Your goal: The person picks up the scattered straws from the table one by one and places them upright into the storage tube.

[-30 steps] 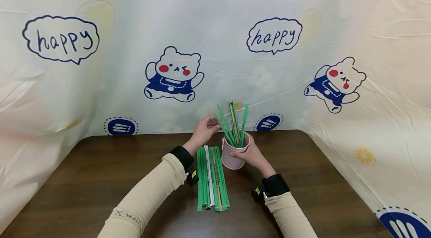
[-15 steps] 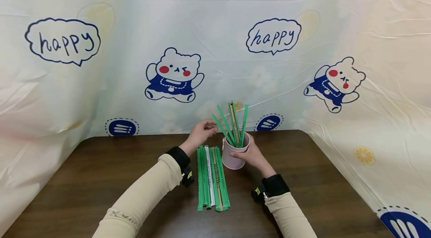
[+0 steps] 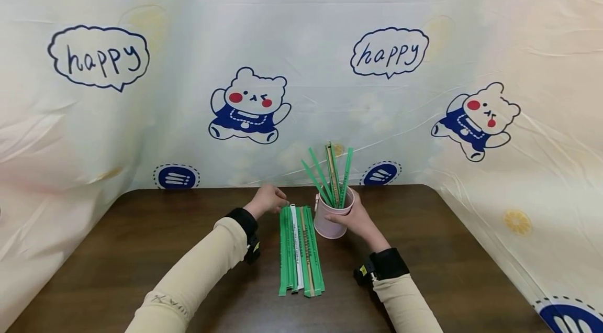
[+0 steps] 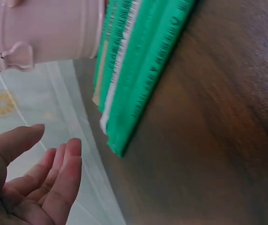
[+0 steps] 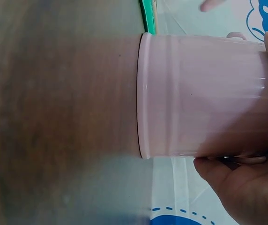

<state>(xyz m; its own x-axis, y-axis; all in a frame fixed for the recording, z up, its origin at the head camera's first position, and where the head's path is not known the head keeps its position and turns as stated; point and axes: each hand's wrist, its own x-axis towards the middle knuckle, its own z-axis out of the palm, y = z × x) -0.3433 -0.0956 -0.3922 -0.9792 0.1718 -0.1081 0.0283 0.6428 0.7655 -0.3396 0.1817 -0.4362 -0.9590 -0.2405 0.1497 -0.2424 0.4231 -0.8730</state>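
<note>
Here, the right hand [image 3: 354, 216] gripped a smooth, ribbed pale-pink metal cup [image 3: 330, 220] on the dark wooden table [image 3: 141, 249].
Flat green paper-wrapped sticks [image 3: 333, 178] stood inside; the left hand [image 3: 267, 199], fingers relaxed and empty, hovered by the flat row of wrapped sticks [image 3: 299, 249].

A dark wooden tabletop [image 3: 141, 249] stood enclosed by a pale plastic sheet [image 3: 301, 19] printed with bears, lemons and "happy" bubbles.
</note>
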